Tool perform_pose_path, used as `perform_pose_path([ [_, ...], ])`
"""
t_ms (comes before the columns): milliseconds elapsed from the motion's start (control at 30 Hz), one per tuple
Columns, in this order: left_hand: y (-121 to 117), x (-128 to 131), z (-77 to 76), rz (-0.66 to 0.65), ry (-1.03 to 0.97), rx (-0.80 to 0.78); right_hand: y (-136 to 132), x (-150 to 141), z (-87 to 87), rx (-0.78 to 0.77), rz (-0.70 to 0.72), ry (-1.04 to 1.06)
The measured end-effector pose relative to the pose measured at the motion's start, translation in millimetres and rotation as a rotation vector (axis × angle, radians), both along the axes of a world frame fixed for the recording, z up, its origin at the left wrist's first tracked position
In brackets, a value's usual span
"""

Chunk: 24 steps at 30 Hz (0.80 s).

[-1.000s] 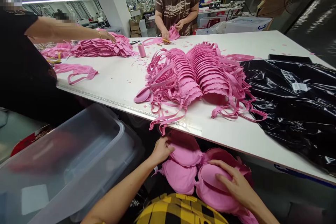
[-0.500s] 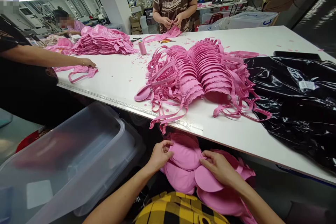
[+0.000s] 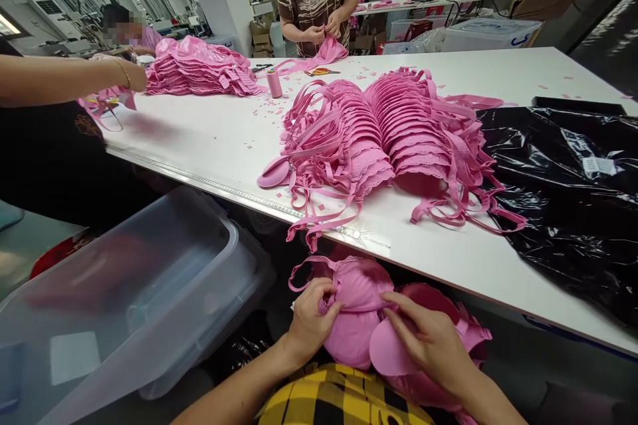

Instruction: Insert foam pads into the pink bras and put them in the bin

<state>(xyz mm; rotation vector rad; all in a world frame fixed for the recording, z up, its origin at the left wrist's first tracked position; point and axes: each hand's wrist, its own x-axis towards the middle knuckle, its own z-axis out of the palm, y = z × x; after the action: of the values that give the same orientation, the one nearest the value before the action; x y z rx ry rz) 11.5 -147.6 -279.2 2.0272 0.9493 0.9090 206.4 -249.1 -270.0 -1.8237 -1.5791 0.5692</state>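
Note:
Below the table's front edge, on my lap, lies a pile of pink bras [image 3: 359, 285]. My left hand [image 3: 312, 315] is closed on the top pink bra, pinching its cup near a loose strap. My right hand [image 3: 428, 339] presses its fingers on a flat pink cup pad [image 3: 386, 353] against the same bra. A long stacked row of pink bras [image 3: 383, 133] with dangling straps lies on the white table [image 3: 214, 139] just above my hands. One loose pink pad [image 3: 274, 174] rests at the row's left end.
A clear plastic bin [image 3: 124, 299] stands at my left. Black plastic sheet [image 3: 568, 186] covers the table's right side. A person's arm [image 3: 64, 76] reaches in from the left; another person [image 3: 314, 0] handles pink fabric at the far edge. A thread spool [image 3: 273, 83] and another bra pile [image 3: 199, 66] sit beyond.
My left hand closed tighter on the top bra and pulled it nearer, a strap now looping free. My right hand slid left onto the pad. The arm at left lifted off the table.

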Motion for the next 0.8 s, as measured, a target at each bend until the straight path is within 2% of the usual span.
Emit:
perform_pose_path([
  [67, -2, 0, -1.2, -0.014, -0.029, 0.057, 11, -12, 7.3, 0.025, 0.1, 0.039],
  [133, -3, 0, -2.5, -0.021, -0.04, 0.071, 26, -26, 9.0, -0.039, 0.127, 0.112],
  [300, -3, -6, -5.0, -0.063, -0.076, -0.06, 54, -53, -5.2, -0.169, 0.01, 0.366],
  [400, -1, -7, -6.6, -0.05, -0.123, -0.223, 55, -60, -11.4, -0.184, -0.029, 0.514],
  [533, 4, -1, -10.5, 0.028, -0.263, -0.68, 51, -58, -11.8, -0.206, -0.007, 0.628],
  [600, 8, 2, -11.5, -0.015, -0.297, -0.862, 51, -56, -11.2, -0.21, 0.032, 0.636],
  [667, 14, 3, -10.6, -0.095, -0.274, -0.925, 51, -54, -10.9, -0.199, 0.059, 0.61],
  [800, 24, 2, -6.6, -0.252, -0.196, -0.914, 51, -58, -10.5, -0.133, 0.116, 0.476],
])
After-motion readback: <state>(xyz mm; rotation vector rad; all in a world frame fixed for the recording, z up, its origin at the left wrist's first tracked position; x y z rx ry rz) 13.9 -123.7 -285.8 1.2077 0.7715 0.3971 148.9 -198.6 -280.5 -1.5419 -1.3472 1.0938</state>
